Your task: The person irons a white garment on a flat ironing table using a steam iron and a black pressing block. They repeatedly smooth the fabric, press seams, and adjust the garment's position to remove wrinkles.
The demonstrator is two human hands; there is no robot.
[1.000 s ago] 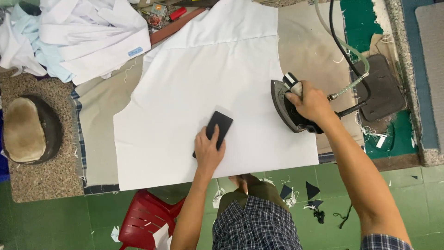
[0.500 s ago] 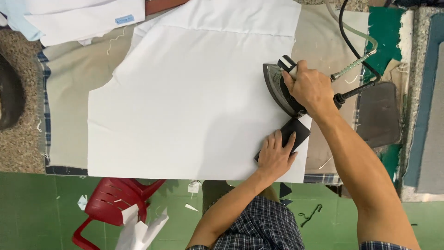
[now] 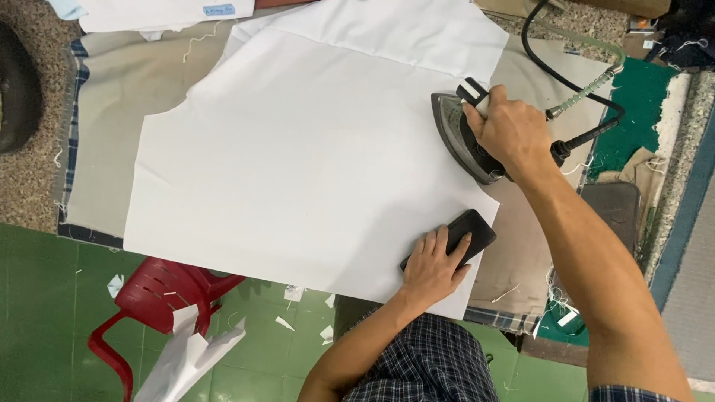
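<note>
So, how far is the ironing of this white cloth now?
Most of the white fabric panel already lies flat and smooth. The right hand holds the iron on its right edge, while the left hand presses a black block on the near corner. That edge remains.

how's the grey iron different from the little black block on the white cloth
The grey pointed steam iron is larger than the flat black rectangular block, and tapers to a tip, while the block is a rounded rectangle. A black cord and a clear hose run from the iron; the block has none. The right hand grips the iron's handle from above; the left hand lies flat, fingers pressing the block. Both rest on the white fabric panel, near its right edge.
</note>
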